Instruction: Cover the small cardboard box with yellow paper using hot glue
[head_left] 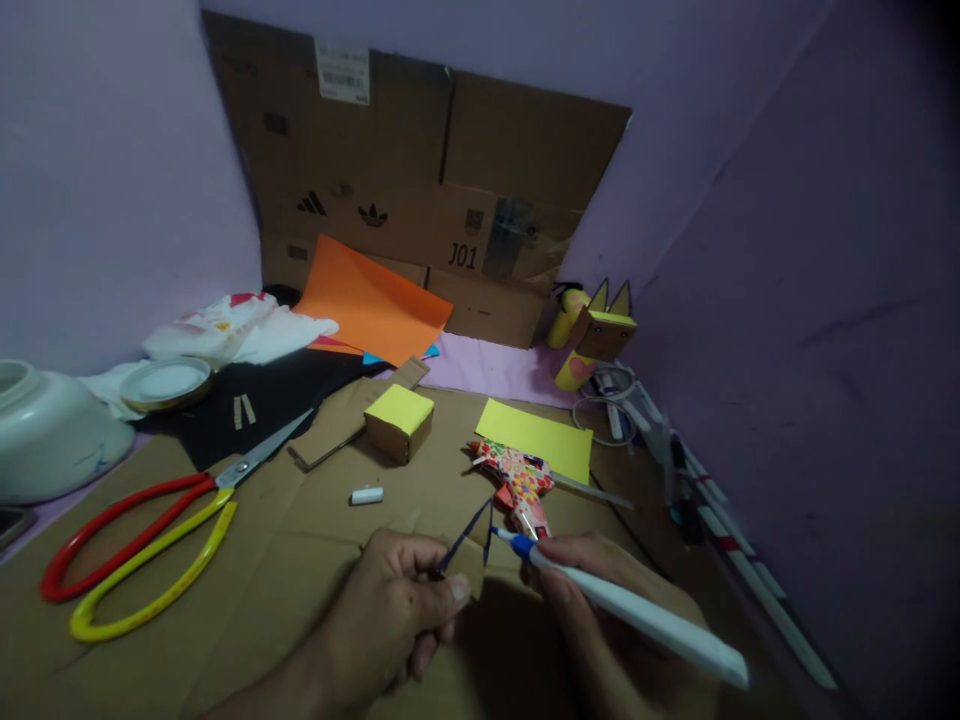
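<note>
Between its thumb and fingers, my left hand pinches a small triangular cardboard piece with dark blue marking along its edges. My right hand grips a white marker with a blue tip end, and the tip is close to the piece's right edge; whether it touches I cannot tell. A white marker cap lies on the cardboard beyond my left hand. Just past my hands rests a flower-patterned glue gun. A small cardboard box with a yellow top sits farther back.
Large scissors with red and yellow handles lie open at left, near a white ceramic pot. Yellow paper is behind the glue gun. Orange paper leans by a cardboard panel. A yellow-and-cardboard eared figure stands back right.
</note>
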